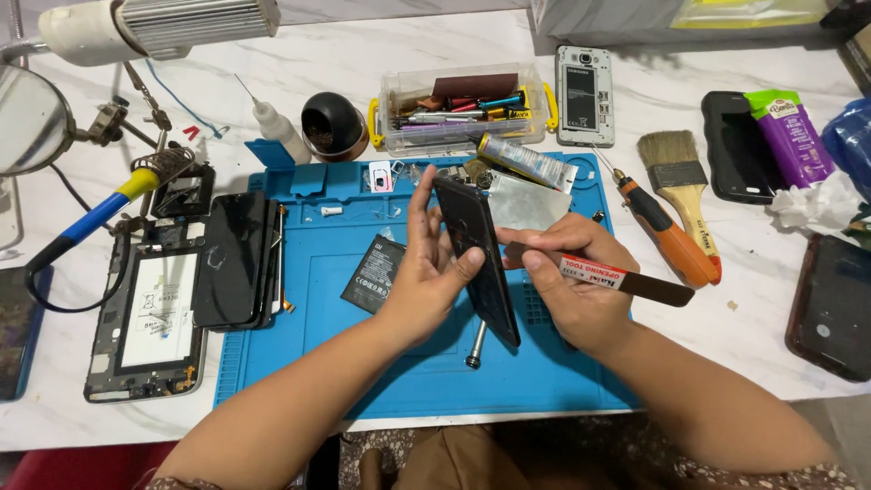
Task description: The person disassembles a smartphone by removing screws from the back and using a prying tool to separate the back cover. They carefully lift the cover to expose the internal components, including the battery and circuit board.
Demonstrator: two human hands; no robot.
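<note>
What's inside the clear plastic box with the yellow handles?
The clear box holds a jumble of small tools: pen-like sticks in several colours, under a dark flat piece. Anything at the bottom is covered.

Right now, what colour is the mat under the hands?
Blue: the work mat under both hands shows best in the head view.

Two bare forearms enter from the bottom edge, no watch, rings or bracelets visible. Left hand (426, 277) and right hand (572, 281) both ungloved, nails short and unpainted. Dark floral-patterned fabric shows at both elbows. Tan-brown garment covers the lap between the arms.
</note>
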